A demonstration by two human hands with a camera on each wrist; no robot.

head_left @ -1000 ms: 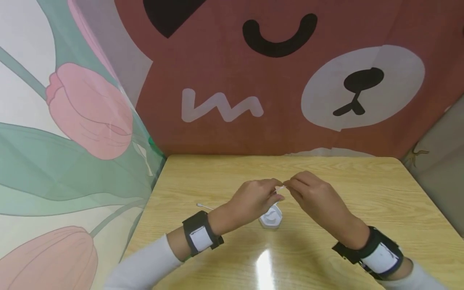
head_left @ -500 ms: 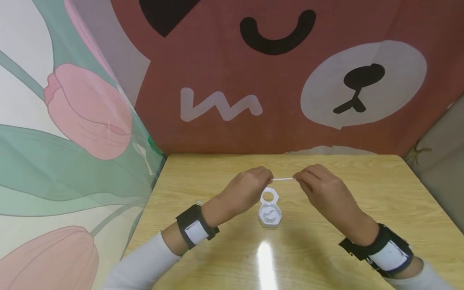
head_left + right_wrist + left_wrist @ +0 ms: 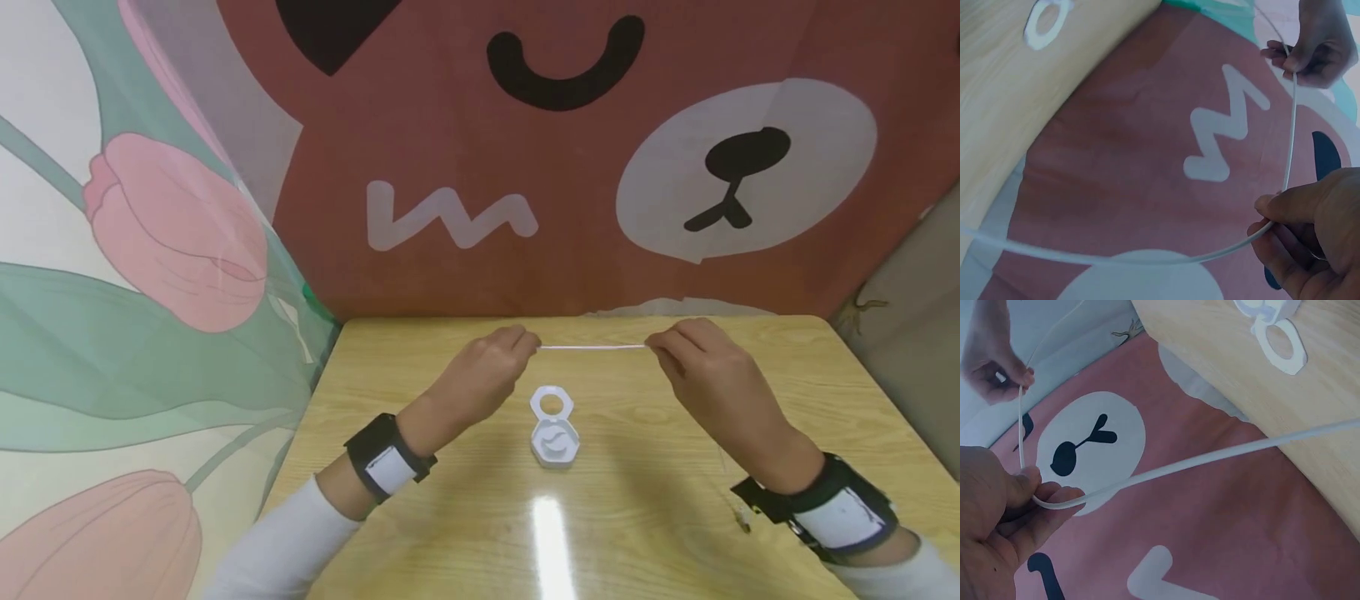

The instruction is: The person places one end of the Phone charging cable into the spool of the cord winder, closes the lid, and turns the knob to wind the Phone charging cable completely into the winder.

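Observation:
My left hand (image 3: 483, 371) and right hand (image 3: 720, 375) are raised above the table, each pinching a thin white cable (image 3: 592, 347) between thumb and fingers. The stretch between them runs straight and level in the head view. Beyond the left fingers the cable (image 3: 1210, 457) bends and trails off in the left wrist view. Past the right fingertips it curves away too, as the right wrist view shows the cable (image 3: 1116, 259). Below and between the hands, a small white hexagonal case (image 3: 555, 457) sits on the table. Its lid (image 3: 536, 405), with a round hole, is flipped open toward the back.
The wooden table (image 3: 637, 517) reaches back to a cloth backdrop (image 3: 450, 283) with a brown bear print. A floral cloth (image 3: 187, 233) hangs along the left side. A bright light reflection lies on the table's front part.
My hands have drawn apart, left hand to the left and right hand to the right, and risen slightly. The cable stretch between them has lengthened, and the case with its lid has come into full view.

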